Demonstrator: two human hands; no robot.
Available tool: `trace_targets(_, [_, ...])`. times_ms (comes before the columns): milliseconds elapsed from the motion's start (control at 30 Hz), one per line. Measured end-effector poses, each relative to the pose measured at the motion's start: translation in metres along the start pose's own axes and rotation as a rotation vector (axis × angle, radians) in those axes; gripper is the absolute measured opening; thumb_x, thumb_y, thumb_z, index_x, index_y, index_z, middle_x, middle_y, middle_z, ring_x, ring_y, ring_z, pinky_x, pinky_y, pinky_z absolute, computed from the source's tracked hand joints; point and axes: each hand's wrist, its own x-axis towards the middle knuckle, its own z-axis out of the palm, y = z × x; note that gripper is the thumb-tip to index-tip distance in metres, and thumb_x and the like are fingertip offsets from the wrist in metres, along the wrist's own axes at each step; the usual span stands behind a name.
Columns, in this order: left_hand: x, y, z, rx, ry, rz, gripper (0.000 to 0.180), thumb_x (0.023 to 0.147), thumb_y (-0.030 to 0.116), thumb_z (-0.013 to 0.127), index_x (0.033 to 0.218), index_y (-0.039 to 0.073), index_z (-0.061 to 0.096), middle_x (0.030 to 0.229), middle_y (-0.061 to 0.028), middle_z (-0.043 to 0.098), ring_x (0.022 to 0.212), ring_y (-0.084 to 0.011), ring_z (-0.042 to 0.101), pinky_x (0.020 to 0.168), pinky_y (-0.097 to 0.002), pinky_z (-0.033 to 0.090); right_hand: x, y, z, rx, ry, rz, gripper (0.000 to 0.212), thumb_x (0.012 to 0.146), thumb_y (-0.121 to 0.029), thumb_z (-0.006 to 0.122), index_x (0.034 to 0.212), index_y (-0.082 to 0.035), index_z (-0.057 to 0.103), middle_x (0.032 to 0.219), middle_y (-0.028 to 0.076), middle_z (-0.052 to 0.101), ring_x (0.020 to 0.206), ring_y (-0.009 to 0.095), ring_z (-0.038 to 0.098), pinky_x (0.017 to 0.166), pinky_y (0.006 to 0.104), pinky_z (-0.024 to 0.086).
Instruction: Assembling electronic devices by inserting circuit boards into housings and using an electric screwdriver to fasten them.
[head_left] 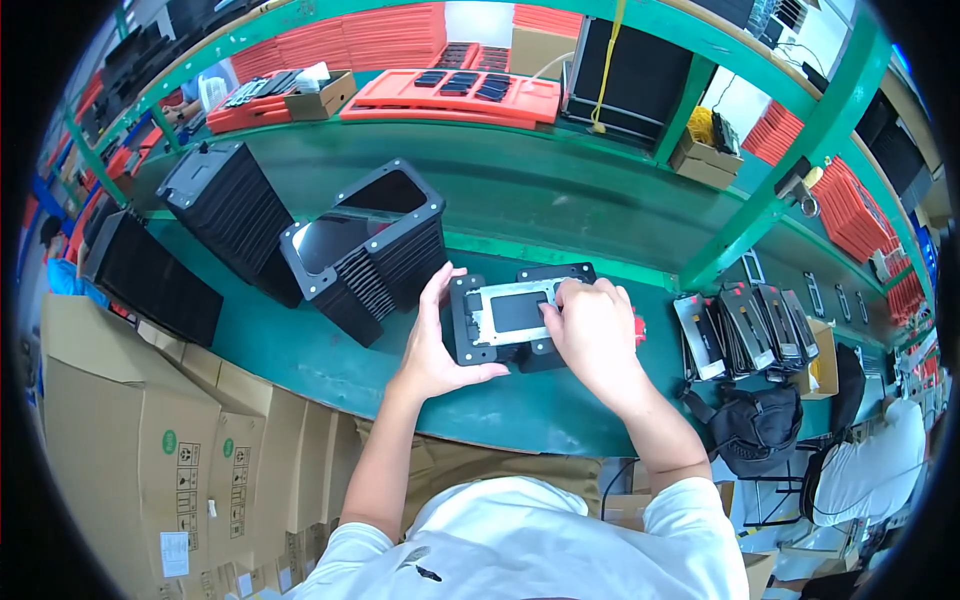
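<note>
At the frame's centre, a silver-and-black plate [517,312] sits on black trays [460,322], the left hand [432,348] spread open beside their left end, the right hand [597,328] curled over the plate, its grip unclear

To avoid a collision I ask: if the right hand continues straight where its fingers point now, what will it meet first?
The right hand would first meet the silver-framed dark plate right at its fingertips; the thumb seems to rest on it, though this single view leaves exact contact unclear.
</note>
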Motion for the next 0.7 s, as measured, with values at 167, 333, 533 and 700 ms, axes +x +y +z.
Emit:
trace_targets(167, [0.014,0.014,-0.011,0.285,-0.215,0.151,0.100,0.054,0.037,0.101,0.141,0.011,0.058,0.153,-0.0223,0.039,0.139,-0.0395,0.048,0.114,-0.0501,0.040,-0.004,-0.002,0.002,-0.026,0.087,-0.078,0.018,0.085,-0.020,0.077,0.079,-0.004,0.070,0.078,0.016,0.068,0.080,0.033,0.063,0.077,0.0458,0.049])
trace_targets(333, [0.021,0.038,-0.021,0.296,-0.258,0.076,0.079,0.055,0.031,0.100,0.125,0.011,0.069,0.150,-0.0228,0.041,0.135,-0.0425,0.050,0.111,-0.0505,0.043,-0.003,0.035,-0.015,0.133,0.058,-0.193,0.019,0.087,-0.021,0.076,0.082,-0.003,0.074,0.093,0.016,0.070,0.090,0.033,0.063,0.079,0.0452,0.050])
trace_targets(533, [-0.056,0.030,-0.022,0.047,0.050,0.042,0.064,0.086,0.025,0.074,0.140,-0.002,0.053,0.150,-0.0231,0.046,0.133,-0.0349,0.053,0.113,-0.0481,0.042,-0.073,0.155,0.011,-0.320,0.183,0.387,0.035,0.088,-0.019,0.074,0.119,-0.002,0.072,0.110,0.015,0.072,0.104,0.034,0.067,0.086,0.0454,0.051])
trace_targets(700, [-0.105,0.002,-0.012,-0.499,0.019,0.029,0.056,0.094,0.031,0.066,0.138,-0.003,0.052,0.135,-0.0222,0.055,0.112,-0.0320,0.062,0.097,-0.0468,0.054,-0.125,0.190,0.023,-0.555,0.129,0.383,0.040,0.089,-0.012,0.071,0.128,-0.003,0.066,0.105,0.016,0.075,0.097,0.035,0.070,0.084,0.0458,0.053])
